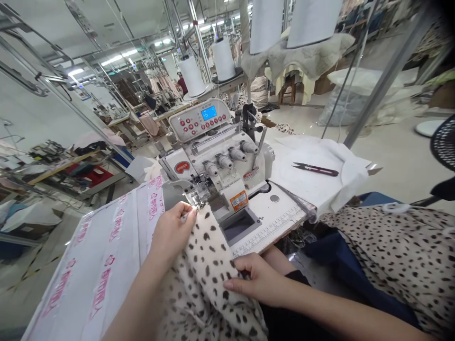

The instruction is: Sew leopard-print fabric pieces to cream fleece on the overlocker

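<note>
A cream fabric with dark spots (208,265) lies across the table in front of a white overlock sewing machine (220,161). My left hand (174,227) rests on the fabric's far end, fingers pressed together right at the presser foot (199,196). My right hand (256,277) pinches the fabric's right edge nearer to me, fingers curled round it. The fabric runs from the needle area down toward my lap.
Thread snips (314,169) lie on a white cloth (337,184) to the right of the machine. More spotted fabric (401,251) is piled at the right. White thread cones (223,59) stand behind the machine. A printed plastic sheet (103,255) covers the table's left side.
</note>
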Demonstrator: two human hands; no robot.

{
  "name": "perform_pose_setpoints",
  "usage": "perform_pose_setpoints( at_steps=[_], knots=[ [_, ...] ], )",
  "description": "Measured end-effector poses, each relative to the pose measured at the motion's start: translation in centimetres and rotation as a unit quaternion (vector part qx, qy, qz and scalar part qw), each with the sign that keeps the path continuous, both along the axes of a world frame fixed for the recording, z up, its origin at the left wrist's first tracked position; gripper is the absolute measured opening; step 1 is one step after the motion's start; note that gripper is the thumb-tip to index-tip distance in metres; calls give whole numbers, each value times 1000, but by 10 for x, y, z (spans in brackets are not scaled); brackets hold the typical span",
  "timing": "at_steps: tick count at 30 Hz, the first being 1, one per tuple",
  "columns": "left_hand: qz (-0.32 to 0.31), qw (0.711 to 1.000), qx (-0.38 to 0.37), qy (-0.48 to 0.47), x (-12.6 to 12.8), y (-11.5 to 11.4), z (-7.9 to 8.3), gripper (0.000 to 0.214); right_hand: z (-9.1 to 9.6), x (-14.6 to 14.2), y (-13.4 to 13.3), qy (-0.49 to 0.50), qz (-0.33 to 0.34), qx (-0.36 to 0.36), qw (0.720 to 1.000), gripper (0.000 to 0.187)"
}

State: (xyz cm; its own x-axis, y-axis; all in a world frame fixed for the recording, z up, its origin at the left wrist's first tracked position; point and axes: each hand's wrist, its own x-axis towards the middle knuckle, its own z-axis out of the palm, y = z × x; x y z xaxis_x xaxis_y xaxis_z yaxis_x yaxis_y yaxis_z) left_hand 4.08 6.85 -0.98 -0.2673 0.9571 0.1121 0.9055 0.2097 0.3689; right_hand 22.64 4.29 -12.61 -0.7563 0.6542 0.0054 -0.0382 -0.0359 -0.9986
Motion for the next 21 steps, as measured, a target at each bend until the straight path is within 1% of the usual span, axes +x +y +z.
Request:
perform_pose_setpoints(
  at_steps=[5,8,10,13,16,18,21],
  knots=[
    [10,1000,2,10,-2,4,-1,22,-2,-2,2,4,15,-18,1000,29],
    [6,1000,16,20,-3,4,-3,23,-1,0,1,-2,-2,0,1000,25],
    [0,999,21,25,-3,2,-4,23,4,5,1,-3,-10,8,1000,27],
    [-8,999,19,26,-2,0,-5,21,19,17,4,-2,4,13,1000,35],
    [-8,999,16,36,0,-2,-5,19,32,29,6,-12,19,52,998,40],
    [-3,999,12,43,1,-2,-6,19,35,31,7,-28,18,80,996,43],
    [4,999,14,48,-1,2,-5,18,32,28,8,-58,12,83,995,43]
  ],
)
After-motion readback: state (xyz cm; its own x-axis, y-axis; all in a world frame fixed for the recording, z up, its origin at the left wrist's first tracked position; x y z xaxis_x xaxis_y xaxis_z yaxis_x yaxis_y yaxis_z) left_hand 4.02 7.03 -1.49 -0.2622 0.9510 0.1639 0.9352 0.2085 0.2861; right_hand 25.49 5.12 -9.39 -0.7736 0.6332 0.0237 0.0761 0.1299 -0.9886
